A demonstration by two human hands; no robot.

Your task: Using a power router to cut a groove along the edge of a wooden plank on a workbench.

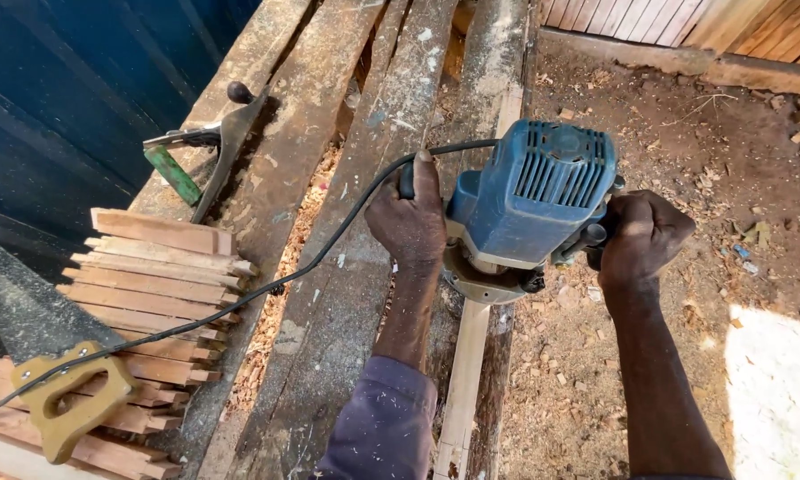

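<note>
- The left hand [409,218] is closed around the left handle of a blue electric router [529,209].
- The right hand [640,236] grips the router's right handle.
- The router stands base down on a narrow pale wood strip [466,373] along the right edge of the plank tabletop [329,311].
- Its black cord [240,298] trails to the near left.
- A stack of short slats [147,293] and a handsaw [40,356] lie at the near left; a hand plane [209,147] rests farther off.
</note>
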